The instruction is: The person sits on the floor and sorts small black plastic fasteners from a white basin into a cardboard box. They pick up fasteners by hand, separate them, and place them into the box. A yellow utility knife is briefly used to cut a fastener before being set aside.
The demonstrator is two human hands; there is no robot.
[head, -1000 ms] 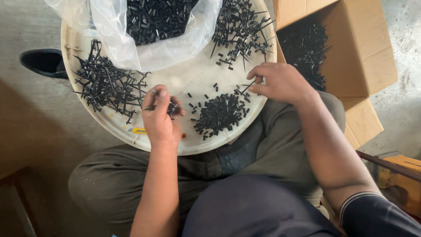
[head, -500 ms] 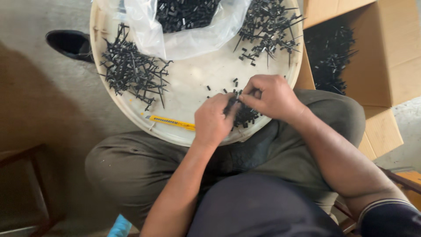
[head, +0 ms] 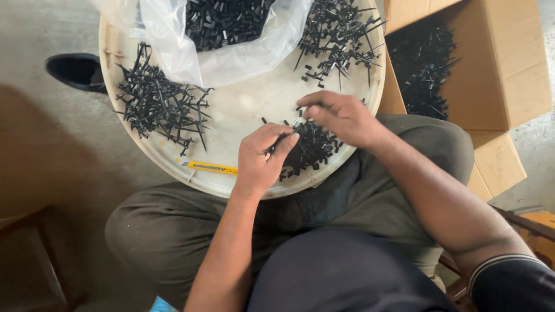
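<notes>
left hand pinches a small black part; right hand grips another over the loose black pile on the round white tray.

Round tray on lap. On tray: clear bag of small plastic parts at far edge; pile of plastic sprues left; second sprue pile far right; heap of small clipped parts near edge, under both hands; utility knife near-left rim. Cardboard box holding sprues right of tray, on floor. Shoe left of tray.
</notes>
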